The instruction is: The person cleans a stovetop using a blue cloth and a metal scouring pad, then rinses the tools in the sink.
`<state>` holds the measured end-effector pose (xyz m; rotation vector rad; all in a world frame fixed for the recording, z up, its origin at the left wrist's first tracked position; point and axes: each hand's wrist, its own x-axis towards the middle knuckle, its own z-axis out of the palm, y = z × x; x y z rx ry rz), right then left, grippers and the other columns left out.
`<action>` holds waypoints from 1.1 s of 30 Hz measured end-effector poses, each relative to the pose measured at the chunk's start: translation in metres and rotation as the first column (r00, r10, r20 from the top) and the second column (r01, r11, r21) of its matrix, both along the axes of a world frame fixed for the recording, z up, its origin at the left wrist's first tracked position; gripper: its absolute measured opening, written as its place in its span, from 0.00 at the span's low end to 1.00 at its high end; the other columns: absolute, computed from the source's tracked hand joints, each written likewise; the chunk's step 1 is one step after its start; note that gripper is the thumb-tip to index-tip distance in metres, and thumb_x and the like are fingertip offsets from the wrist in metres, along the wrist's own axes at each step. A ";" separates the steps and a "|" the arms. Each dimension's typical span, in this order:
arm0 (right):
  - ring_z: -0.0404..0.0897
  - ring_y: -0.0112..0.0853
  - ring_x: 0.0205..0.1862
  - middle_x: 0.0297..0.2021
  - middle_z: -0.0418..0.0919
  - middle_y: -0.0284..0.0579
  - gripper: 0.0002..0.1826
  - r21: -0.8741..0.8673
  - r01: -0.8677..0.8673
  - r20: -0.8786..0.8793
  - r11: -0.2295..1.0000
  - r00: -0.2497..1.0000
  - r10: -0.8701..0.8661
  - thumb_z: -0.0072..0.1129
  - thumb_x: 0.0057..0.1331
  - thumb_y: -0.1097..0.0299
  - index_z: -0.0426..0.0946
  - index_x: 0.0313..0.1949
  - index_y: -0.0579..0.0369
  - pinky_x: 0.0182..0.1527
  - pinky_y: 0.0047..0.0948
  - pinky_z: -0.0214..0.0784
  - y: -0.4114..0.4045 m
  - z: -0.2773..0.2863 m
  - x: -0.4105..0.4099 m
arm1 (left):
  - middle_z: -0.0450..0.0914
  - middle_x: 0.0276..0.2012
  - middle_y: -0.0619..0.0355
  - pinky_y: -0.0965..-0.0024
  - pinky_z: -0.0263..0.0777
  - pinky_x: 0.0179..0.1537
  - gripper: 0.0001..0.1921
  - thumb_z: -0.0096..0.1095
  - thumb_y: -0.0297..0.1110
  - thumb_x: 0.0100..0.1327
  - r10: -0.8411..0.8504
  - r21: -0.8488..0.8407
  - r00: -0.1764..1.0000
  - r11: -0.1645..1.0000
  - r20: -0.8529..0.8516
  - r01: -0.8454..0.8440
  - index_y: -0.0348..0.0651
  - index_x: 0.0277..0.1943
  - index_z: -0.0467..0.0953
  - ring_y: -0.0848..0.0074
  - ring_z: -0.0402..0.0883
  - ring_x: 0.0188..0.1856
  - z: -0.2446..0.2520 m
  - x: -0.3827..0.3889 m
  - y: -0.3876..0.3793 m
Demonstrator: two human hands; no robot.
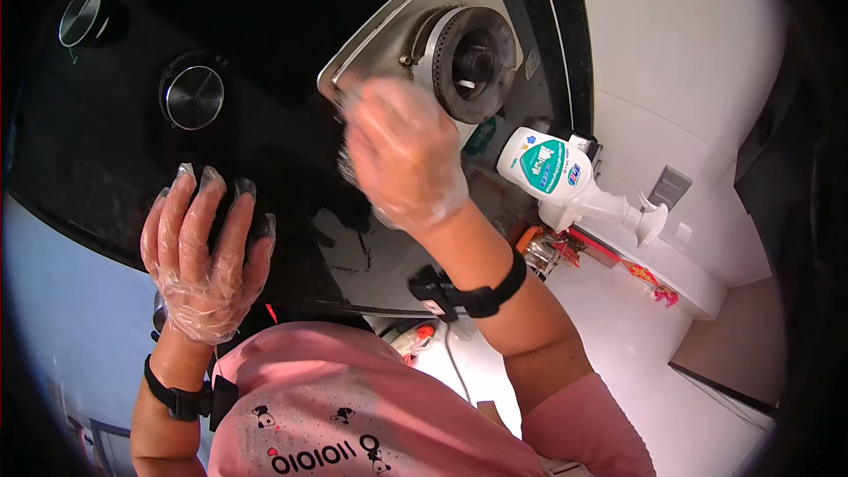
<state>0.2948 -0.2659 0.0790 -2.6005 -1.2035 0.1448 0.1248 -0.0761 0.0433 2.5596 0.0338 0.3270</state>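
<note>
My right hand (407, 149), in a clear plastic glove, is curled and blurred over the near corner of the steel burner plate (371, 46). Silvery strands of what looks like a wire scouring pad (344, 162) show at its left edge; the palm side is hidden. To its upper right is the round gas burner (474, 66), its ring dark and its centre open. My left hand (205, 252), gloved too, rests with fingers spread near the front edge of the black glass cooktop (291, 146), holding nothing. A white spray bottle (550, 169) with a green label stands right of my right hand.
Two round control knobs (195, 98) sit on the cooktop beyond my left hand. Past the spray bottle, a jar with an orange lid (533, 242) and red decorations (616, 255) are near the white wall. A cable (454, 358) hangs below my right wrist strap (490, 298).
</note>
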 end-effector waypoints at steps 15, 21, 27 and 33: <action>0.79 0.46 0.36 0.35 0.77 0.47 0.10 0.163 -0.018 0.062 0.986 0.998 0.008 0.62 0.53 0.83 0.76 0.35 0.57 0.37 0.41 0.74 0.028 -0.003 0.007 | 0.76 0.59 0.52 0.51 0.67 0.61 0.25 0.74 0.33 0.50 -0.002 -0.050 1.000 0.999 0.012 0.003 0.48 0.54 0.82 0.55 0.74 0.64 -0.001 0.000 0.005; 0.78 0.46 0.34 0.31 0.77 0.47 0.08 0.106 0.107 -0.047 0.989 0.994 -0.103 0.61 0.53 0.83 0.74 0.31 0.57 0.35 0.41 0.73 0.037 -0.005 0.013 | 0.76 0.59 0.53 0.52 0.67 0.61 0.24 0.73 0.34 0.51 -0.006 -0.045 1.000 0.999 0.021 0.007 0.48 0.55 0.81 0.55 0.75 0.62 -0.004 -0.001 0.005; 0.80 0.48 0.33 0.28 0.77 0.48 0.07 0.050 0.077 -0.071 0.996 0.995 -0.073 0.63 0.53 0.81 0.75 0.31 0.58 0.36 0.40 0.74 0.048 0.006 0.018 | 0.76 0.59 0.54 0.52 0.67 0.61 0.26 0.72 0.35 0.53 -0.011 -0.043 1.000 0.999 0.020 0.012 0.48 0.57 0.79 0.57 0.74 0.63 -0.004 0.000 0.006; 0.81 0.50 0.35 0.30 0.79 0.53 0.04 0.012 0.226 -0.090 0.974 0.970 -0.224 0.61 0.55 0.79 0.75 0.31 0.61 0.40 0.39 0.75 0.056 0.012 0.030 | 0.75 0.59 0.56 0.53 0.66 0.62 0.25 0.72 0.35 0.53 -0.013 -0.045 1.000 0.999 0.023 0.014 0.49 0.56 0.80 0.59 0.74 0.64 -0.005 -0.002 0.007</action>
